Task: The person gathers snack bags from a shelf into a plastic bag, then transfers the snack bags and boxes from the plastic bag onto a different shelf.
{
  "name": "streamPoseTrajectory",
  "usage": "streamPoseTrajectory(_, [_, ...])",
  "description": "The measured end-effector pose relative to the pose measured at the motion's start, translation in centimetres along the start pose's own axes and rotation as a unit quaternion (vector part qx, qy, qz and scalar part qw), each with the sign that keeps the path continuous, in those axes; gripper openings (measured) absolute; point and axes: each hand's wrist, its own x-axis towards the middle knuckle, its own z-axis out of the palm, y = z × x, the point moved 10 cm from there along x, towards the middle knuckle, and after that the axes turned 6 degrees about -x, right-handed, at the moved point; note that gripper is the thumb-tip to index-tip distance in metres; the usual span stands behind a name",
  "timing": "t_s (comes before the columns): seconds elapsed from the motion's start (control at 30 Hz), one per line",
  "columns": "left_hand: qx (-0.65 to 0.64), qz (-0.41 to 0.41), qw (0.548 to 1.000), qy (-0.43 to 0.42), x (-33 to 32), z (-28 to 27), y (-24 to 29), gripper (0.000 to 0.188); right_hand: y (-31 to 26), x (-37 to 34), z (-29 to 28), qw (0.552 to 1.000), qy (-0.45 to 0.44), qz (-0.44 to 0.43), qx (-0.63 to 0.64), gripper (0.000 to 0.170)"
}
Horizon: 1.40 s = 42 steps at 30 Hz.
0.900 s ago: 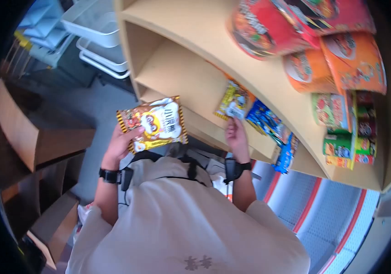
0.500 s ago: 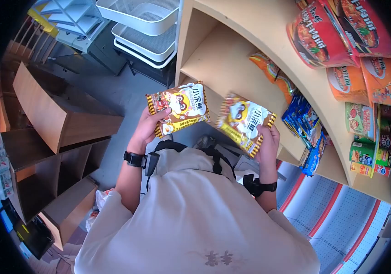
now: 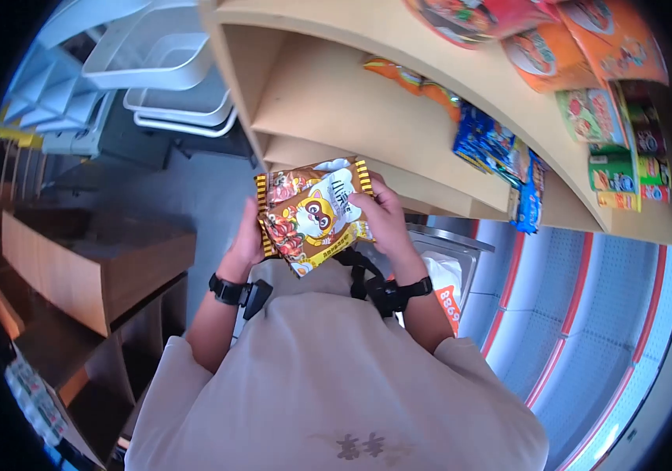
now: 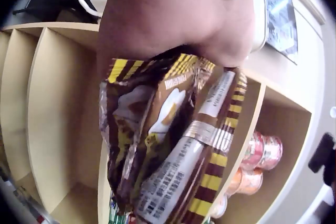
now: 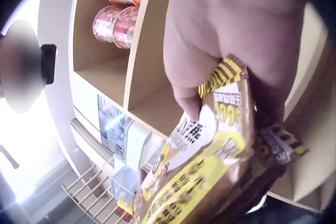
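Two brown-and-yellow snack packets with a raccoon picture overlap in front of the person's body, the front packet [image 3: 316, 220] covering much of the rear one [image 3: 285, 182]. The left hand [image 3: 248, 242] holds them at their left edge; in the left wrist view this hand [image 4: 178, 19] grips striped packet ends [image 4: 173, 166]. The right hand [image 3: 387, 220] pinches the right side, thumb on the front. In the right wrist view the right hand [image 5: 231, 35] has its thumb on the front packet [image 5: 199, 176], with the other packet behind.
A curved wooden shelf [image 3: 328, 118] holds blue packets [image 3: 483, 141], orange packets [image 3: 414, 81] and noodle packs [image 3: 615, 39]. White baskets [image 3: 151, 59] stand at upper left, brown wooden units [image 3: 77, 259] at left, grey racks with red edges [image 3: 556, 298] at right.
The right hand first took a packet from the shelf, then brought it left onto the left hand's packet. The two packets, earlier apart, now overlap between both hands.
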Motion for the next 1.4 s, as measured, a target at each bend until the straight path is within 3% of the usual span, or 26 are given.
streamPoseTrajectory(0.07, [-0.034,0.04,0.999,-0.015,0.7,1.3,-0.3,0.095,1.2,-0.5,-2.5,0.994,0.067,0.049,0.065,0.022])
streamPoseTrajectory(0.1, [0.013,0.063,0.995,-0.07,1.1,3.3,0.2,0.102,0.6,-0.6,-3.3,0.993,0.09,0.038,0.071,0.019])
streamPoseTrajectory(0.13, [-0.045,0.107,0.987,-0.112,1.7,5.3,1.3,0.089,0.7,-0.7,-4.4,0.991,0.106,0.035,0.071,0.018])
streamPoseTrajectory(0.2, [0.134,0.124,0.982,-0.043,3.4,7.8,2.2,0.079,0.6,-0.3,-6.5,0.989,0.126,0.026,0.078,0.021])
streamPoseTrajectory(0.33, [0.149,0.086,0.985,-0.021,9.5,12.0,1.5,0.067,-0.3,1.4,-11.6,0.981,0.166,0.037,0.097,0.025])
streamPoseTrajectory(0.43, [0.099,0.053,0.993,-0.04,15.9,15.1,1.0,0.07,-1.7,3.2,-17.1,0.969,0.226,-0.03,0.093,0.031])
streamPoseTrajectory(0.53, [0.19,0.125,0.973,-0.048,22.5,17.1,0.8,0.062,0.4,3.6,-22.1,0.959,0.271,0.025,0.081,0.039])
streamPoseTrajectory(0.6, [0.315,0.056,0.947,-0.017,25.7,17.3,-1.2,0.049,3.4,3.4,-23.1,0.958,0.239,0.115,0.104,0.039])
streamPoseTrajectory(0.63, [0.313,0.059,0.948,-0.016,27.0,17.1,-2.2,0.049,3.7,3.6,-22.9,0.963,0.21,0.123,0.113,0.034])
streamPoseTrajectory(0.73, [0.469,0.204,0.858,0.046,30.1,16.2,-3.5,0.041,3.9,3.8,-22.4,0.949,0.19,0.144,0.204,0.028])
streamPoseTrajectory(0.8, [0.564,0.295,0.767,0.082,29.8,17.4,-2.4,0.038,4.4,4.5,-22.7,0.948,0.188,0.135,0.217,0.022])
streamPoseTrajectory(0.83, [0.574,0.25,0.773,0.103,29.6,17.0,-2.6,0.039,4.2,4.9,-22.9,0.948,0.196,0.104,0.227,0.021])
streamPoseTrajectory(0.97, [0.551,0.226,0.799,0.089,27.6,18.3,-0.4,0.041,4.4,4.9,-23.6,0.932,0.241,0.03,0.27,0.018])
streamPoseTrajectory(1.03, [0.594,0.187,0.782,-0.027,27.4,20.3,-1.0,0.052,4.4,4.1,-23.3,0.918,0.248,0.016,0.311,0.02])
streamPoseTrajectory(1.07, [0.596,0.191,0.779,-0.035,26.5,20.4,-0.9,0.052,4.6,3.3,-23.2,0.902,0.253,0.009,0.351,0.021])
streamPoseTrajectory(1.13, [0.669,0.257,0.695,-0.061,23.4,21.5,-1.4,0.069,4.3,0.9,-22.4,0.902,0.258,0.009,0.347,0.023])
streamPoseTrajectory(1.17, [0.669,0.261,0.693,-0.073,22.2,21.8,-1.6,0.069,4.3,-0.7,-21.8,0.904,0.258,0.019,0.341,0.024])
streamPoseTrajectory(1.23, [0.753,0.238,0.611,-0.056,19.9,22.9,-1.3,0.084,4.8,-4.4,-20.7,0.91,0.27,0.026,0.313,0.027])
streamPoseTrajectory(1.4, [0.714,0.288,0.635,-0.07,21.9,22.2,-1.5,0.08,13.5,-17.9,-19.1,0.895,0.346,0.128,0.251,0.032])
